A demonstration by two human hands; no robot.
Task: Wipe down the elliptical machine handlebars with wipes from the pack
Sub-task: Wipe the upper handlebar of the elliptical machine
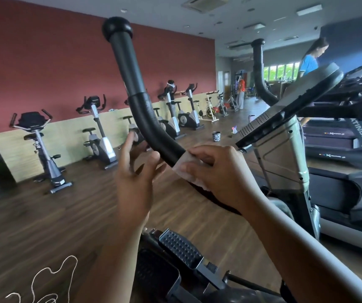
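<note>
The step in hand is wiping: the right hand (219, 171) grips the wipe (184, 165) around the near handlebar (132, 84) at its lower bend. The left hand (135, 182) is open beside the bar and holds nothing. Next, probably, the wipe must slide upward.

Handlebar (136, 88) in matt black foam, wipe (186, 169) of thin white cloth, floor (33, 215) of smooth brown wood planks, pedal (180, 248) studded grey plastic

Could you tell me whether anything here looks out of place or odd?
A loose white cord curls in loops low on the left, seemingly on the floor, and a small patterned cup stands on the open floor. The handlebar and wipe look fine.
</note>
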